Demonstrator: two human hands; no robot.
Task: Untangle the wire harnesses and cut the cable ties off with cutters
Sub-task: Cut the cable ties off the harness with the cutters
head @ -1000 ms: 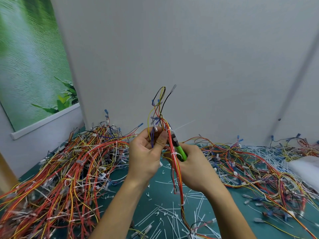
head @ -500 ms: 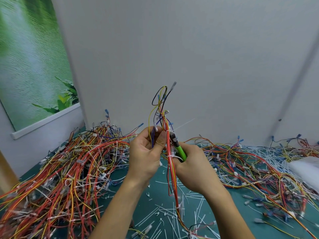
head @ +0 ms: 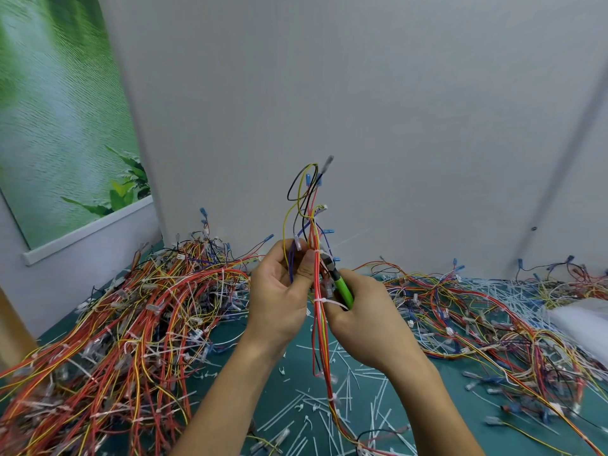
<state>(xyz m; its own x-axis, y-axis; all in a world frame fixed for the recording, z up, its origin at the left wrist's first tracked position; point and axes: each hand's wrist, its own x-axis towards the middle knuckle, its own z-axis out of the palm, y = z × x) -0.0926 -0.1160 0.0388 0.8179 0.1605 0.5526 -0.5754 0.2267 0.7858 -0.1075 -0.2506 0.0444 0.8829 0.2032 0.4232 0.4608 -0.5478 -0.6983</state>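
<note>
The harness [head: 317, 274] is showing mostly red and orange wires, with yellow, black and purple strands looping above and small blue terminals at the tips. A white tie [head: 324, 301] is banding it. The cutters [head: 342, 286] are showing a bright green handle and dark head. The counter [head: 292, 383] is showing teal, littered with white offcuts [head: 296, 413]. The pile [head: 115, 324] is glowing red, orange and yellow. The poster [head: 59, 120] is showing green leaves.

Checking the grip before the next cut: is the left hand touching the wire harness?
Touching. The head view shows the left hand pinching the wire harness between thumb and fingers.
</note>
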